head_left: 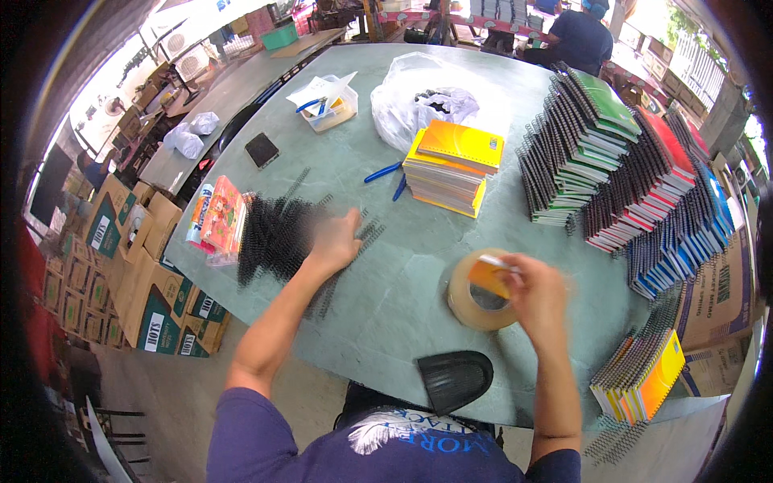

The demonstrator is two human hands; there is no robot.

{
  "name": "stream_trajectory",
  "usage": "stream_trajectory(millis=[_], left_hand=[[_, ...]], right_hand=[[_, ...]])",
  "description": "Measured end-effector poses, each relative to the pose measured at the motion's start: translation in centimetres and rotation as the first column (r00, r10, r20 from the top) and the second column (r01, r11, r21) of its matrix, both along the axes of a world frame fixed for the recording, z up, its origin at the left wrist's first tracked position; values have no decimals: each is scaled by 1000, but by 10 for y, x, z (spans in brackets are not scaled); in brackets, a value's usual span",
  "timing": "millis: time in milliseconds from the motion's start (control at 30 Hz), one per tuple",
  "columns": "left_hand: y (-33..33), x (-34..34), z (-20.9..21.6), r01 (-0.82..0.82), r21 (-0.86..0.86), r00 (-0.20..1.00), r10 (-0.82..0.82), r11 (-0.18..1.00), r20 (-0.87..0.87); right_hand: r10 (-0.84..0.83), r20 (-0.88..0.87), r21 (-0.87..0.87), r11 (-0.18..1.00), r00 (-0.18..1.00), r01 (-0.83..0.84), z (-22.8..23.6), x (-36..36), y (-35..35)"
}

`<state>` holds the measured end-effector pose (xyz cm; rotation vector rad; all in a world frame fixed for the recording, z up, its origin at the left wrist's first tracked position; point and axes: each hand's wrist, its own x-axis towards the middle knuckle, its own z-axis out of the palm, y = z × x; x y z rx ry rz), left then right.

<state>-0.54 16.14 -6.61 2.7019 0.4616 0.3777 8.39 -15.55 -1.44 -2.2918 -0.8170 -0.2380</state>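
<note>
My left hand (336,244) is at the right side of a loose pile of black spiral binding coils (278,237). Its fingers look curled, with some blur, and whatever they may hold is hidden. Pinched in my right hand (535,291) is a small orange-yellow notebook (489,276), held above a wide roll of clear tape (465,310) that lies flat on the table. Beyond the hands stands a stack of yellow notebooks or covers (447,179), with blue-handled pliers (382,172) beside it.
Tall stacks of green (584,137), red (644,181) and blue spiral notebooks (684,229) line the table's right side, above a row of yellow ones (638,377). A black curved piece (456,381) lies at the near edge. Farther back are a plastic bag (419,88) and a tub (332,115).
</note>
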Motion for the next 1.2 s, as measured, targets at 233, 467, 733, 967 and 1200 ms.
stream_trajectory(millis=[233,467,733,967,1200], left_hand=[[-17,2,10,79,-55,995,-75,995,68],[-67,18,32,208,-715,972,-224,667,73],[-106,15,31,375,-718,926,-275,586,259],[-116,14,24,509,-319,832,-362,800,420],[-120,10,31,473,-295,853,-348,830,388]], right_hand=[[46,14,-75,996,999,-45,0,1,6],[31,-70,-105,994,997,-38,-4,6,9],[89,-79,-34,995,993,-92,0,0,16],[88,-93,-11,996,992,-89,-1,-2,19],[136,-79,15,991,988,-136,-3,-3,21]])
